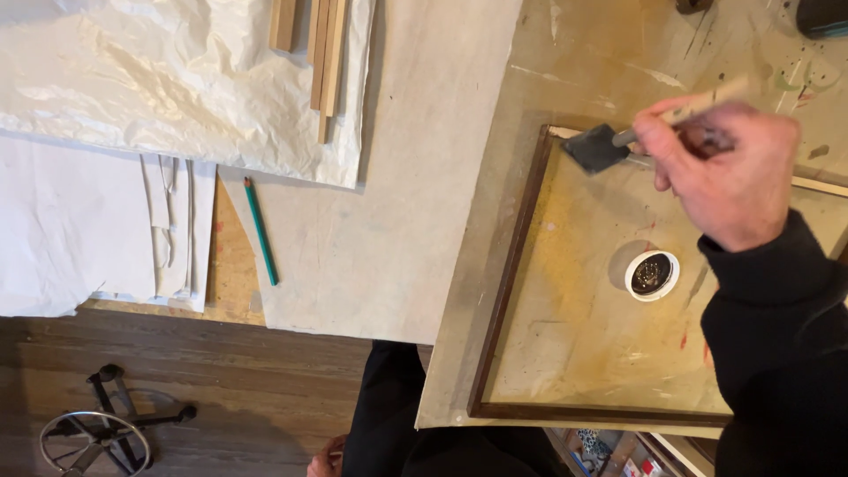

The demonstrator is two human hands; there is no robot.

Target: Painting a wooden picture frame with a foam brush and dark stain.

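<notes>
My right hand [720, 168] grips the wooden handle of a foam brush [597, 147], whose dark grey head rests on the top left corner of a thin wooden frame [512, 265]. The frame's left and bottom sides are dark stained; its top right side is pale bare wood. A small white pot of dark stain [652, 275] stands inside the frame on the stained sheet [574, 336]. My left hand [325, 459] shows only as fingertips at the bottom edge, beside my dark trouser leg, holding nothing that I can see.
A green pencil [261, 231] lies on the grey cloth [389, 221]. Several pale wooden strips [325, 57] rest on crumpled white paper [159, 79] at the top left. A black metal stand with a ring [102, 433] sits on the wooden floor.
</notes>
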